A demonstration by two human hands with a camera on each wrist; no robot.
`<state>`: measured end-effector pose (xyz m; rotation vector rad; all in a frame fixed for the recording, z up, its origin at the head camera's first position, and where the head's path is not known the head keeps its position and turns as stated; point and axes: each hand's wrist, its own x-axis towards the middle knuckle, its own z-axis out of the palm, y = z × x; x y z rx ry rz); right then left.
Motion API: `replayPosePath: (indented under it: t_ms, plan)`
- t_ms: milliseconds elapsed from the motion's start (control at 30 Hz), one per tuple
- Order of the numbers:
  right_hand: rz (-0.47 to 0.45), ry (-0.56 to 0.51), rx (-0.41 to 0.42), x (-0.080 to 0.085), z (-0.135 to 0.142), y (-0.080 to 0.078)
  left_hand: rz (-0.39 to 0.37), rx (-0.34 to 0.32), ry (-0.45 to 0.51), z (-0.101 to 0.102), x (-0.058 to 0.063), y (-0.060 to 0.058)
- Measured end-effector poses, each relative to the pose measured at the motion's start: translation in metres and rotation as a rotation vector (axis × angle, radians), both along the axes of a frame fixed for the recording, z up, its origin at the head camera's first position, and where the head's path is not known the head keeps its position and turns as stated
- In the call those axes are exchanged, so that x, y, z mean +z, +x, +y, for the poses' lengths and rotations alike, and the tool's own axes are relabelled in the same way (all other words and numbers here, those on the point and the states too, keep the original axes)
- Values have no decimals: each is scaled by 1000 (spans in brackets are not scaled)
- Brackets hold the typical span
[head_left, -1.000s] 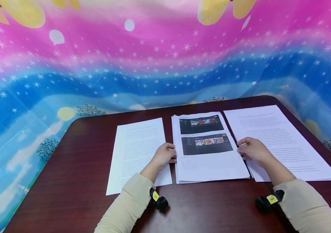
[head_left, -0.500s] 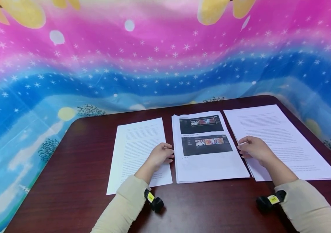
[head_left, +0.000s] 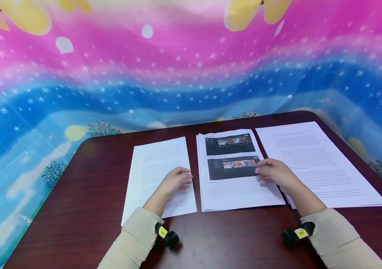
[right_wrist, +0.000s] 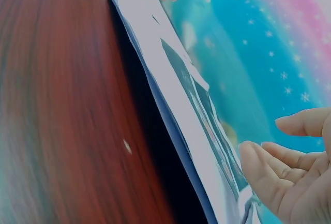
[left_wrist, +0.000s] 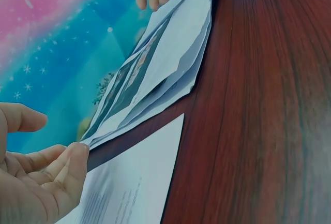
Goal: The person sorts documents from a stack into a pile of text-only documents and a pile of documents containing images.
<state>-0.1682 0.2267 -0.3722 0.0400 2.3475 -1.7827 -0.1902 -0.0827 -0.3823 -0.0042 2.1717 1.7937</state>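
A stack of printed sheets (head_left: 238,194) with two dark screenshots on its top page lies in the middle of the table. My left hand (head_left: 174,182) hovers over the single text sheet (head_left: 154,160) to the left, its fingers loosely bent and holding nothing. My right hand (head_left: 275,173) is over the right edge of the middle stack, thumb and fingers apart with nothing between them. In the left wrist view the stack's page corners (left_wrist: 170,81) spread a little apart. Right of the middle stack lies another pile of text pages (head_left: 315,160).
The dark red-brown wooden table (head_left: 86,194) carries all the paper. A colourful cloth backdrop (head_left: 164,74) with snowflakes hangs behind and beside it. Each wrist wears a small black camera (head_left: 169,237) with a yellow label.
My left hand has moved left and toward me, away from the middle stack's left edge. My right hand has shifted left, from the stack's right edge to over its top page.
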Motion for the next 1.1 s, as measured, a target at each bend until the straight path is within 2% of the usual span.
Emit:
replayPosePath:
  t_ms: [100, 367, 600, 933, 1033, 1100]
  plan:
    - [-11, -48, 16, 5, -12, 4, 7, -3, -9, -7, 2, 3]
    - [-50, -107, 31, -2, -44, 1, 1, 15, -23, -28, 3, 8]
    - [-62, -140, 85, -1, -68, 1, -2, 62, -61, -47, 2, 11]
    - [-107, -192, 111, -6, -102, -1, -17, 117, -136, -77, 0, 16]
    - [-119, -216, 115, -8, -112, -1, -29, 158, -149, -88, -5, 17]
    - [-121, -237, 120, -9, -118, -2, -33, 191, -160, -96, -14, 14]
